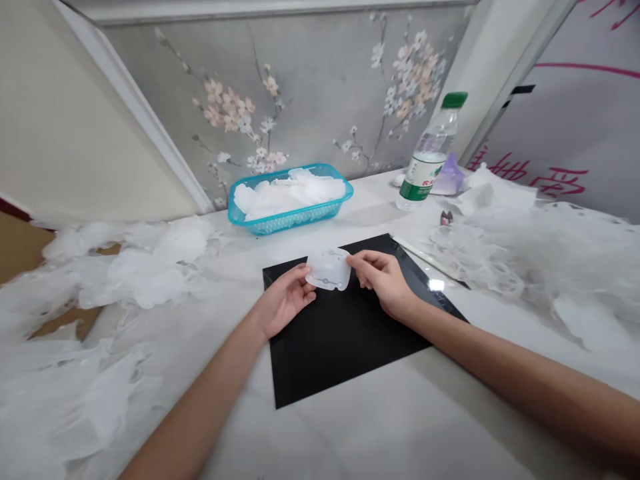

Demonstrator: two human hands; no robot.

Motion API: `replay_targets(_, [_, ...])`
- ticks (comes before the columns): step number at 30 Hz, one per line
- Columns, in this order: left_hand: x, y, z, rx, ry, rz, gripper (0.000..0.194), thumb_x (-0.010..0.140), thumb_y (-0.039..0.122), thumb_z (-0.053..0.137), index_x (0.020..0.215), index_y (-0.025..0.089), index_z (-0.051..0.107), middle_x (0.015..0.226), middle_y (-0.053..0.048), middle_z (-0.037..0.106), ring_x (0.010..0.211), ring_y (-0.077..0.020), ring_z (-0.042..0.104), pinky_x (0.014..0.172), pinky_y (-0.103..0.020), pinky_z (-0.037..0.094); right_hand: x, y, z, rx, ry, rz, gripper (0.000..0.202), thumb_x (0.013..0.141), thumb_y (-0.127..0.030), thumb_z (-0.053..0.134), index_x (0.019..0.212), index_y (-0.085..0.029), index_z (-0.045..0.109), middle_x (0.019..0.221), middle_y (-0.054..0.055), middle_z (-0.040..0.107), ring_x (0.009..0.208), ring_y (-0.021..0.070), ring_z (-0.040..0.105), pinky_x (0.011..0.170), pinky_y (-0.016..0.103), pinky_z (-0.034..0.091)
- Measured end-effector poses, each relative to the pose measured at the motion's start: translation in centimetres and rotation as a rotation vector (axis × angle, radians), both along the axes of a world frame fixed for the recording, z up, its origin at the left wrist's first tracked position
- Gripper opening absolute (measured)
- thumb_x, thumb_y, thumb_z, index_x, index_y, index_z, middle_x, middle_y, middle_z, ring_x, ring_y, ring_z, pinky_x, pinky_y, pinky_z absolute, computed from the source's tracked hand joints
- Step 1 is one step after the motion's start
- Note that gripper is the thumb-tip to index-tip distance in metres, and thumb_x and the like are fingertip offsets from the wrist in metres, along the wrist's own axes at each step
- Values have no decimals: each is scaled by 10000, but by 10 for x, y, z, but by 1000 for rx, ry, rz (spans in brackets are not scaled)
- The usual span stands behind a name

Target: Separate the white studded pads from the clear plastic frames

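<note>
A small translucent white plastic sheet piece (pixel 329 269) with rounded corners and a few marks is held up above a black mat (pixel 345 333). My left hand (pixel 285 300) pinches its left edge between thumb and fingers. On the other side, my right hand (pixel 383 279) grips the upper right corner with thumb and index finger. Behind the mat stands a blue plastic basket (pixel 295 219) heaped with similar white pieces (pixel 295 192).
White scrap sheets are piled at left (pixel 150 267) and at right (pixel 560 247). A water bottle (pixel 425 160) with a green cap stands at the back right, near a purple item (pixel 453 177). A pale stick-like tool (pixel 427 259) lies along the mat's right edge.
</note>
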State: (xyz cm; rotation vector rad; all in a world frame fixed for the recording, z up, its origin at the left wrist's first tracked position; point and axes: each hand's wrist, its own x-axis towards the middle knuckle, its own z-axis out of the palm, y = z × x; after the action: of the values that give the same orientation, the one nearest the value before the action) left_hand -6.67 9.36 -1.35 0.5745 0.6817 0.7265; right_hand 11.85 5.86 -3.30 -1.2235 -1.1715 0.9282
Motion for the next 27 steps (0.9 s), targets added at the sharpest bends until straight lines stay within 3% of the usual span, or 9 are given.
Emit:
replay_targets(10, [-1, 0, 3, 8, -56, -7, 86, 793, 121, 527, 780, 108, 611, 737, -27, 585, 664, -101, 557, 596, -218, 481, -6, -14, 5, 184, -221, -128, 344, 834, -462, 537, 687, -152, 573, 521, -19, 437, 467, 87, 371, 461, 218, 301])
replay_targets(18, [-1, 0, 5, 18, -14, -37, 160, 801, 214, 508, 722, 123, 612, 707, -38, 584, 651, -110, 553, 627, -232, 471, -3, -10, 1, 100, -242, -120, 359, 826, -500, 546, 715, -162, 590, 531, -17, 452, 489, 99, 409, 484, 218, 330])
replay_targets(23, [-2, 3, 2, 91, 191, -18, 189, 815, 251, 475, 891, 133, 602, 893, -94, 640, 681, -115, 585, 640, -236, 468, 9, 5, -10, -57, -103, -123, 391, 769, -518, 585, 732, -129, 595, 550, 11, 539, 428, 90, 427, 414, 199, 330])
replay_targets(27, [-19, 11, 14, 265, 542, 85, 210, 783, 316, 560, 927, 163, 554, 1020, -104, 642, 770, -154, 625, 667, -250, 455, 14, 10, -15, -102, -1, -161, 408, 730, -495, 621, 858, -109, 601, 694, 53, 622, 401, 70, 411, 402, 198, 343])
